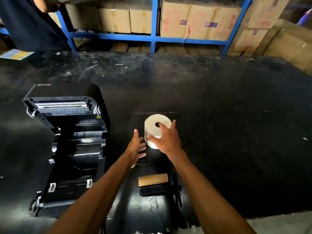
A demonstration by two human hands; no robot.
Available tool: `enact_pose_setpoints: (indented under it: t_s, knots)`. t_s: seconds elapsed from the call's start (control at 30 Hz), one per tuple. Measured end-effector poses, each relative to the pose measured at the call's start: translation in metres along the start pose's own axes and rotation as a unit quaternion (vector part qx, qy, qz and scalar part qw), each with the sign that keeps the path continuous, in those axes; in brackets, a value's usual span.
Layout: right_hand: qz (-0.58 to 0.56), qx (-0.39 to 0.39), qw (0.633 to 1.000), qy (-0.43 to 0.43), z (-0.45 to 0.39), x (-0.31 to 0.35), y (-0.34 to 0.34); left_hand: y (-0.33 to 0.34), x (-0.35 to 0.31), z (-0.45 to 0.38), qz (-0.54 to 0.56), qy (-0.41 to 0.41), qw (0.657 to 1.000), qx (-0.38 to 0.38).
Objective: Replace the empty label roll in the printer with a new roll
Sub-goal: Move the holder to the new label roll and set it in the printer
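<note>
One new label roll (156, 128), a squat white cylinder of tightly wound matte paper with a small round core hole, stands on end at the centre of the frame on a scuffed black table (228, 132). The right hand (166, 140) lies over its near side, fingers spread wide across the flat top and curved wall, thumb against the lower side; whether it truly grips the roll cannot be told. The left hand (137, 146) is just left of the roll, palm turned towards it, fingers straight and loosely parted, holding nothing.

In the left half of the frame sits one black plastic printer (67, 146), boxy with rounded corners, its lid (64, 105) swung open to show a shiny metal bar and an empty glossy roll bay.

Low in the centre lie two small things side by side: one brown cardboard core (152, 179), a plain short tube, and touching its near side one black plastic spindle (157, 190) with a flat disc at its right end.

Along the top, blue steel shelving (153, 24) holds several brown corrugated cartons (199, 21). In the upper left corner stands another person in dark clothing (28, 22).
</note>
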State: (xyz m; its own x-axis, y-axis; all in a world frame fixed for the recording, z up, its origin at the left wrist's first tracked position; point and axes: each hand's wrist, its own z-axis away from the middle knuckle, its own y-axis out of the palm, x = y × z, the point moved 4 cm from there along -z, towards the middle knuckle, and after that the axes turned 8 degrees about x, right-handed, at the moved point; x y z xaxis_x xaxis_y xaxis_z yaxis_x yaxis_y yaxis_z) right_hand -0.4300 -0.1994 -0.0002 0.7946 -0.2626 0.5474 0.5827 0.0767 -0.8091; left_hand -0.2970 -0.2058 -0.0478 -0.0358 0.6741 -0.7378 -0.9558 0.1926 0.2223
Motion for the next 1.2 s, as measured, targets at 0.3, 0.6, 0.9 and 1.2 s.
enact_pose_setpoints:
  t_s: [0.3,0.6,0.9,1.2]
  knots:
    - [-0.137,-0.051,0.989,0.023,-0.003,-0.012,-0.001,-0.008,-0.001,-0.003,-0.034,-0.003,0.999,-0.028]
    - [-0.573,0.02,0.813,0.102,0.057,-0.021,-0.011,0.018,-0.008,0.041,0.042,0.057,0.997,0.029]
    - [-0.549,0.082,0.83,0.051,0.105,-0.01,-0.039,0.029,-0.02,0.102,0.046,0.14,0.989,0.009]
    - [-0.045,-0.175,0.953,-0.242,0.131,0.029,-0.082,0.026,-0.047,0.145,-0.045,0.276,0.958,-0.071]
